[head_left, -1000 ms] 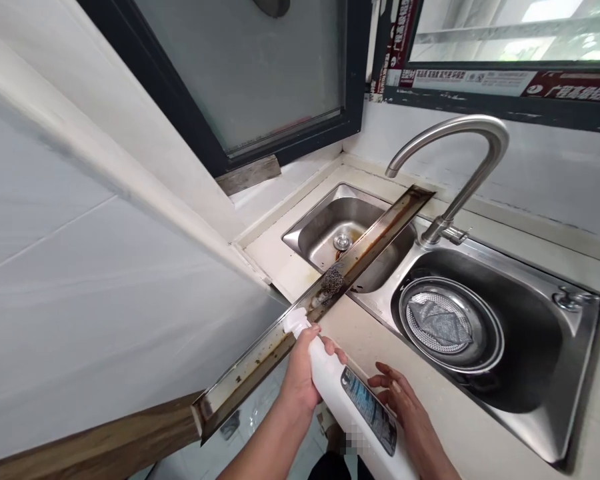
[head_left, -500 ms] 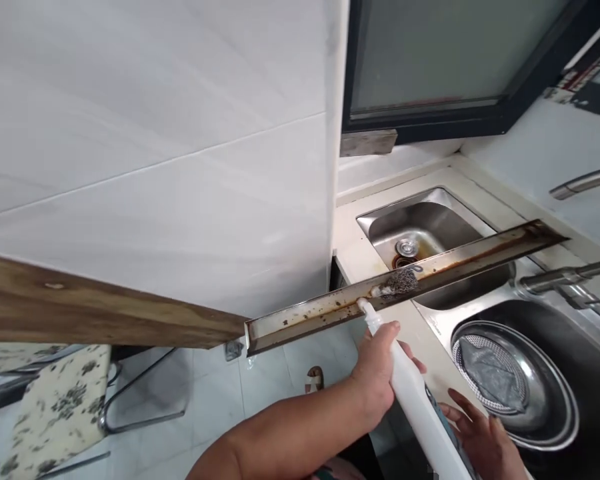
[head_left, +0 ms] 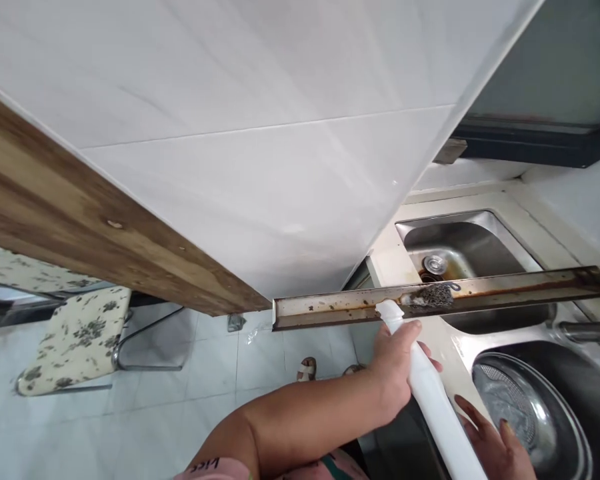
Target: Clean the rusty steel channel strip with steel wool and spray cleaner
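Left hand (head_left: 395, 363) clamped on bottle (head_left: 433, 397), nozzle at stained tray (head_left: 530, 287) spanning sink (head_left: 445, 219) edge; right hand (head_left: 500, 447) splayed. Aim needs to be inside tray.

The trough (head_left: 480, 293) lies across the small basin (head_left: 470, 240), its left end jutting out over the floor (head_left: 180, 413). A scourer (head_left: 433, 295) lies in it. The bottle (head_left: 430, 393) touches the trough just left of the scourer. The left hand (head_left: 395, 367) wraps its neck, and the right hand (head_left: 500, 447) lies beside it. A strainer (head_left: 525, 413) sits in the big basin (head_left: 590, 393), to the right.
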The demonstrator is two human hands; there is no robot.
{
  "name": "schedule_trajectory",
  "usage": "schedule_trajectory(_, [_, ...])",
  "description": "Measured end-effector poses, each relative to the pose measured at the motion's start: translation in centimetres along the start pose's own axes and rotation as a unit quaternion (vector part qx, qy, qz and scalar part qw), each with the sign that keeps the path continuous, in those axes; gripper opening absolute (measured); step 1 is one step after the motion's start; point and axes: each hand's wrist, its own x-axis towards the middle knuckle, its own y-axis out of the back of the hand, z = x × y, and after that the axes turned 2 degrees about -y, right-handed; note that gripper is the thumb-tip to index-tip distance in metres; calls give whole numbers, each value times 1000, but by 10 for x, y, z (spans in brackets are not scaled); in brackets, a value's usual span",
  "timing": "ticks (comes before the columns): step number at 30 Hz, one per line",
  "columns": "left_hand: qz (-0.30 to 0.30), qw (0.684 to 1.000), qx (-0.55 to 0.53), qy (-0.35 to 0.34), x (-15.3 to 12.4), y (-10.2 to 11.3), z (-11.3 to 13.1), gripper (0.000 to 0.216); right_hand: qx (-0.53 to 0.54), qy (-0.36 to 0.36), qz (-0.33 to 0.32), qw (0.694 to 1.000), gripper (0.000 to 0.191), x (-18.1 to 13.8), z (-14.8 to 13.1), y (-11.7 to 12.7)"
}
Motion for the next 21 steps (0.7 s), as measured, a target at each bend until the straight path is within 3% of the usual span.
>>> schedule_trajectory(8, [18,999,-42,-4,-9,5,3,34,-47,-9,20,999,90,3,-9,8])
schedule_trajectory(14, [47,997,-60,-27,-20,24,16,41,-75,-6,-40,996,77,0,-7,-21])
schedule_trajectory(21, [88,990,-98,-46,-24,55,34,44,-98,5,-53,994,68,29,14,-47])
